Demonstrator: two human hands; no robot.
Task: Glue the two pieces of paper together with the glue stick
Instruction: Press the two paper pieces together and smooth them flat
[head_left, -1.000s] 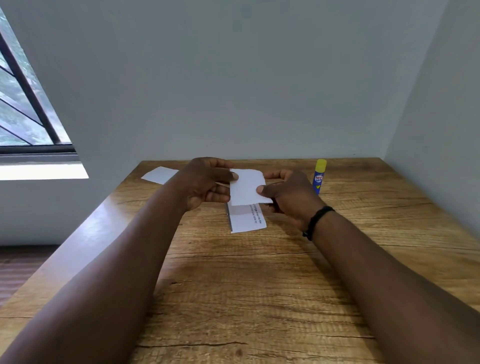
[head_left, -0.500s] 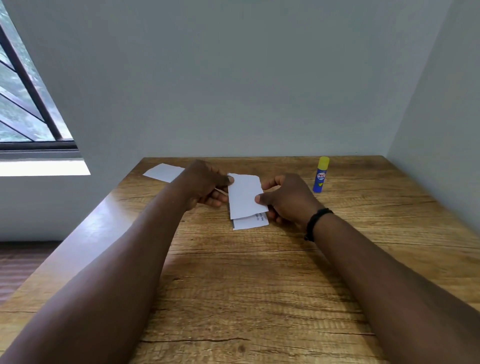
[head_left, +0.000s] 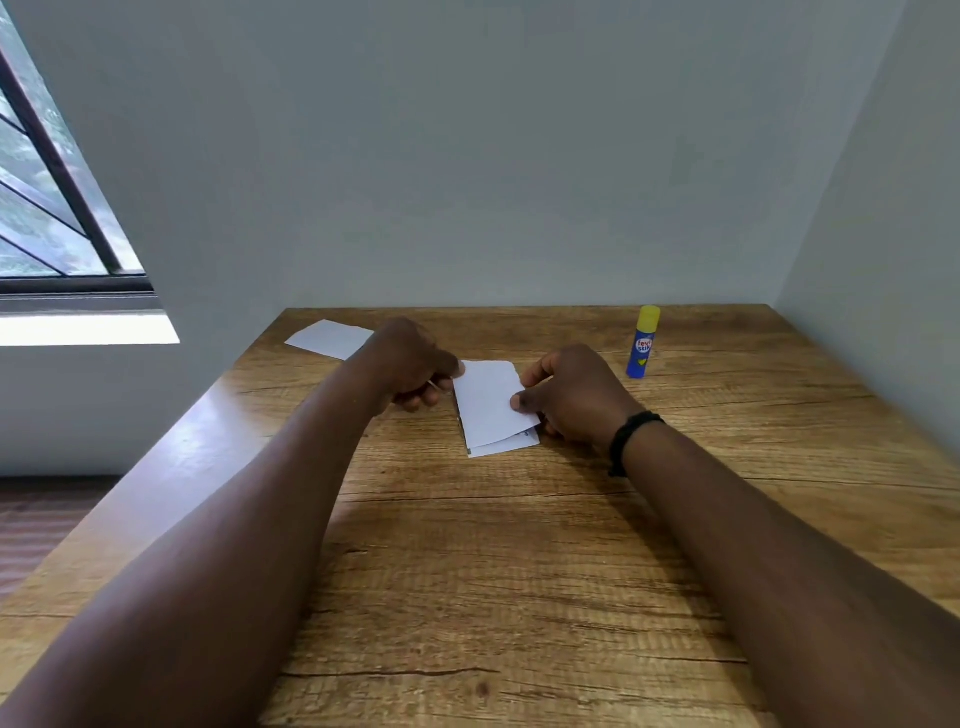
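A small white paper piece (head_left: 485, 402) is held between my two hands, low over the wooden table (head_left: 467, 571). My left hand (head_left: 413, 366) pinches its upper left corner; my right hand (head_left: 571, 395) pinches its right edge with the thumb on top. Under it lies a second white paper (head_left: 511, 444), of which only the lower strip shows. The top piece almost covers it. A blue glue stick (head_left: 643, 343) with a yellow cap stands upright, capped, at the back right, apart from both hands.
Another white paper (head_left: 327, 338) lies flat at the table's back left, partly behind my left hand. Walls close the table at the back and right. A window (head_left: 47, 208) is at the left, and the floor drops off past the left edge.
Both hands have lowered the top paper toward the table and onto the lower paper, so less of the lower paper shows now. The glue stick has not moved.
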